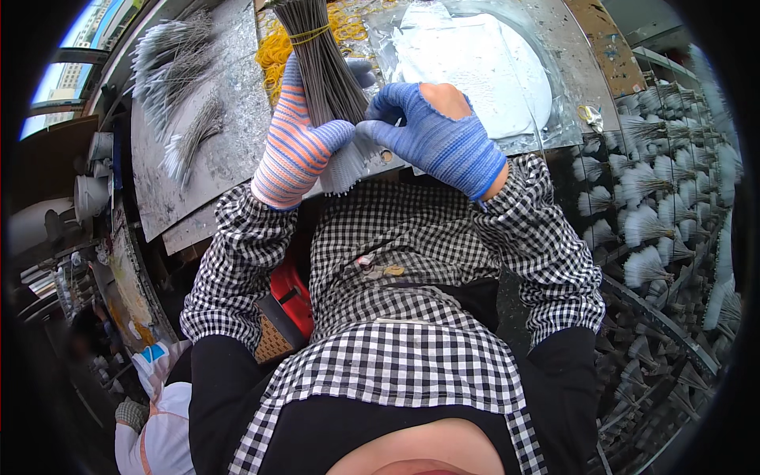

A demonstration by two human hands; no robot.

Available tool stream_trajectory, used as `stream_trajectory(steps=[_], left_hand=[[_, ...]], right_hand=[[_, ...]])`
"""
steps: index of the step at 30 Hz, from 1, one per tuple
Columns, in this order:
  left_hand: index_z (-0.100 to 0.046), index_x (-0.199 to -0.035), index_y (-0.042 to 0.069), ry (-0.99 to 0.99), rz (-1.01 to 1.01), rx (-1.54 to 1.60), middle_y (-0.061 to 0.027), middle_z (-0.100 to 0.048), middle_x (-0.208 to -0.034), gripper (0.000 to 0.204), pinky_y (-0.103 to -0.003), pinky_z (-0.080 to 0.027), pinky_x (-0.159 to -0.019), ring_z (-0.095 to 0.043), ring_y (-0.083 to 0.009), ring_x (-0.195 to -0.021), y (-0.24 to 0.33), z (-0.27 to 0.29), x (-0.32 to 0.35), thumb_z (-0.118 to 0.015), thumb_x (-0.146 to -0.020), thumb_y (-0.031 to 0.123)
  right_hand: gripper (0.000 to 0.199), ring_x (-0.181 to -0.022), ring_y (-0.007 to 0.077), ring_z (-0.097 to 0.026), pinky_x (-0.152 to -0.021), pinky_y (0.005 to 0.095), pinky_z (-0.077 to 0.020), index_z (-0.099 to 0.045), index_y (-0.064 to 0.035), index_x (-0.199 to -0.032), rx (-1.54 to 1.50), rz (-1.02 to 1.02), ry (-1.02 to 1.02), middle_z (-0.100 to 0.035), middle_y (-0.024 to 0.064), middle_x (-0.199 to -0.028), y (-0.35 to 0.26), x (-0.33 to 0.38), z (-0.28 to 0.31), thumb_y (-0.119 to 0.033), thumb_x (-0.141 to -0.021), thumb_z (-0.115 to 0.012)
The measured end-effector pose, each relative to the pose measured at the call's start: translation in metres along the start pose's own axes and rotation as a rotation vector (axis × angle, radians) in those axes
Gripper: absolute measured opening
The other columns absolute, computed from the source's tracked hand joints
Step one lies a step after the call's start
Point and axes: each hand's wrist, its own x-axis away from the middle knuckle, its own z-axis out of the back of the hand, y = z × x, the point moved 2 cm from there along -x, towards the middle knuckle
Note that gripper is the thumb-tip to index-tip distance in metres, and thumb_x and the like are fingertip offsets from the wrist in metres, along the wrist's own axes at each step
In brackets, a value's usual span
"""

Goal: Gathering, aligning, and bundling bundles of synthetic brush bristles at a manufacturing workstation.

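Note:
A thick bundle of thin grey stems (331,75) with white tips stands tilted at the table's front edge, its tips pointing toward me. A yellow rubber band (309,35) circles it near its far end. My left hand (294,150), in an orange-and-blue striped knit glove, is wrapped round the bundle from the left, fingers behind and thumb in front. Close against its right side is my right hand (447,134), in a blue knit glove, with bare skin on its back. Its thumb and forefinger are pinched together beside the stems; whatever lies between them is too small to make out.
Loose yellow rubber bands (273,57) lie behind the bundle. To the right, a white spread-out mass (475,75) rests on clear plastic. Other white-tipped stems (170,67) lie at left. Racks of white-tipped bunches (645,190) fill the right side. Another person's gloved hand (131,412) shows lower left.

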Motion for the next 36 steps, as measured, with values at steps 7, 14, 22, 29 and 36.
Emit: stream_trajectory(steps=[7,14,22,29,36], left_hand=[[-0.031,-0.154,0.012,0.007,-0.084,-0.084,-0.015,-0.058,-0.14,0.084,-0.042,-0.05,-0.111,-0.059,-0.0281,-0.131,0.005,0.005,-0.003,-0.057,-0.077,-0.012],[-0.041,-0.147,0.011,-0.025,-0.225,-0.141,-0.0182,-0.057,-0.142,0.075,-0.046,-0.05,-0.11,-0.058,-0.032,-0.131,0.003,0.014,-0.008,-0.074,-0.08,0.0],[-0.041,-0.147,0.014,-0.033,-0.238,-0.151,-0.0192,-0.057,-0.142,0.075,-0.047,-0.051,-0.109,-0.058,-0.0321,-0.13,0.013,0.018,-0.007,-0.076,-0.081,0.001],[-0.036,-0.147,0.01,-0.041,-0.237,-0.171,-0.0177,-0.058,-0.137,0.074,-0.043,-0.054,-0.107,-0.061,-0.0288,-0.127,0.013,0.022,-0.008,-0.057,-0.081,-0.014],[-0.035,-0.148,0.01,0.005,-0.236,-0.226,-0.0177,-0.059,-0.136,0.075,-0.042,-0.055,-0.106,-0.061,-0.0285,-0.127,0.009,0.025,-0.01,-0.056,-0.08,-0.015]], right_hand=[[0.033,-0.074,0.0202,-0.073,-0.074,0.0328,-0.0582,-0.075,-0.0045,-0.098,-0.149,-0.023,-0.022,-0.075,0.0099,-0.082,-0.002,-0.002,0.005,-0.037,-0.09,-0.075],[0.033,-0.076,0.0223,-0.073,-0.076,0.0355,-0.0584,-0.074,-0.0051,-0.097,-0.163,0.022,0.027,-0.075,0.0093,-0.083,-0.007,-0.004,0.006,-0.037,-0.089,-0.075],[0.037,-0.078,0.0151,-0.072,-0.077,0.0294,-0.0585,-0.074,-0.001,-0.105,-0.218,0.028,0.041,-0.075,0.009,-0.085,-0.001,-0.011,0.0,-0.033,-0.088,-0.08],[0.032,-0.078,0.018,-0.073,-0.077,0.032,-0.0582,-0.073,-0.0071,-0.104,-0.21,0.073,0.016,-0.075,0.0066,-0.085,0.001,-0.012,-0.001,-0.035,-0.089,-0.077],[0.033,-0.08,0.0214,-0.074,-0.08,0.0343,-0.058,-0.075,-0.009,-0.107,-0.492,0.007,-0.085,-0.076,0.0099,-0.087,0.005,-0.012,-0.008,-0.037,-0.09,-0.074]])
